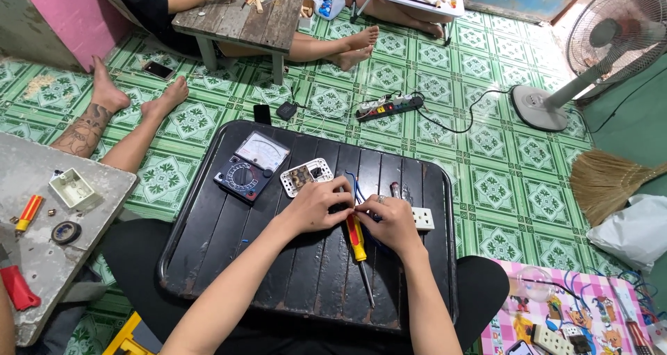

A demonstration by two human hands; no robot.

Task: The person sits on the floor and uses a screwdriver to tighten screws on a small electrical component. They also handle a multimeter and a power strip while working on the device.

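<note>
View: head camera, looking down on a black slatted rectangular tray worktop point(229, 258) resting across the person's lap.
Left hand point(316, 205): fingers curled shut, pinching the thin blue wires point(351, 185) at the centre of the worktop; fingertips meet those of the other hand.
Right hand point(394, 223): closed in a loose fist around the same blue wires, a ring on one finger; whether it also grips the tool beneath cannot be told.
Blue wires: between both hands, loop rising toward 12 o'clock from the fingertips.
Red and yellow handled screwdriver point(358, 249): lying on the worktop under the hands, shaft pointing to 6 o'clock.
White perforated switch frame point(307, 176): at 11 o'clock from the left hand, just beside it.
Dark blue analogue multimeter with white dial face point(251, 167): at 10 o'clock from the left hand, near the frame.
White plastic socket block point(422, 219): at 3 o'clock, touching the right hand.
Surroundings: green patterned tile floor point(486, 153); black power strip point(389, 107) at 12 o'clock; white pedestal fan point(597, 49) at 2 o'clock; straw broom point(608, 181) at 3 o'clock; grey slab point(42, 244) at 9 o'clock carrying a white wall box point(71, 189). Other people's legs and hands at separate low tables at 11 to 12 o'clock.
</note>
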